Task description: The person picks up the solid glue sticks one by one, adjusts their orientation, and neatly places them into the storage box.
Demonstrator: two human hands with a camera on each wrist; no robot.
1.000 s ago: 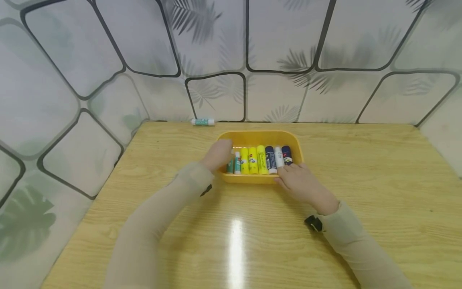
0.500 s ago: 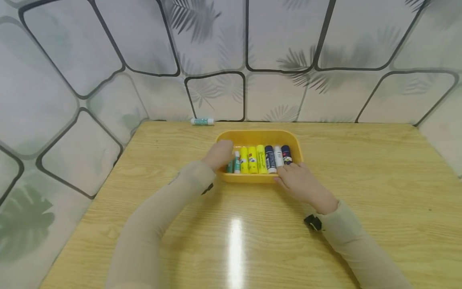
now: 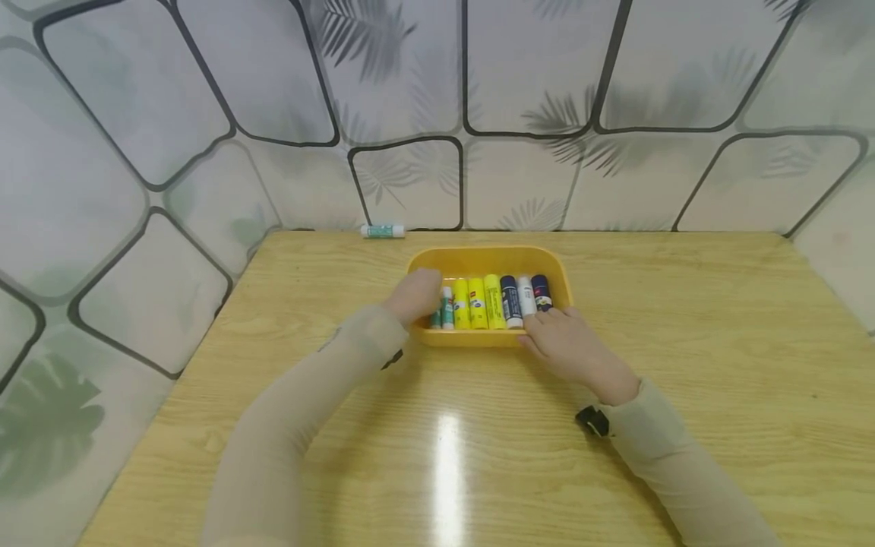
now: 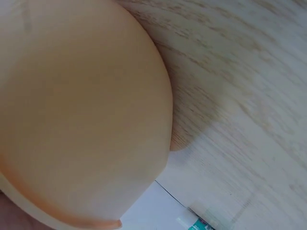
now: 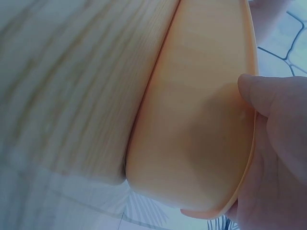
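Note:
A yellow plastic bin [image 3: 472, 338] holds a row of several glue sticks [image 3: 494, 302], lying side by side. They run from teal-and-white at the left through yellow to dark blue and white at the right. My left hand [image 3: 414, 295] reaches over the bin's left end, covering the upper part of the leftmost teal glue stick [image 3: 435, 319]. Its fingertips are hidden, so I cannot tell whether they grip that stick. At the front right, my right hand [image 3: 563, 346] holds the bin's rim, thumb [image 5: 249, 91] on the outer wall and fingers over the inside.
Another teal-and-white glue stick [image 3: 383, 231] lies at the table's back edge, left of the bin and against the patterned wall [image 3: 519, 182]. The wooden table [image 3: 328, 486] extends around the bin. A second wall [image 3: 82, 251] borders its left side.
My left hand has dipped very slightly over the leftmost glue stick, covering a bit more of its top. My right hand and the bin stay in place.

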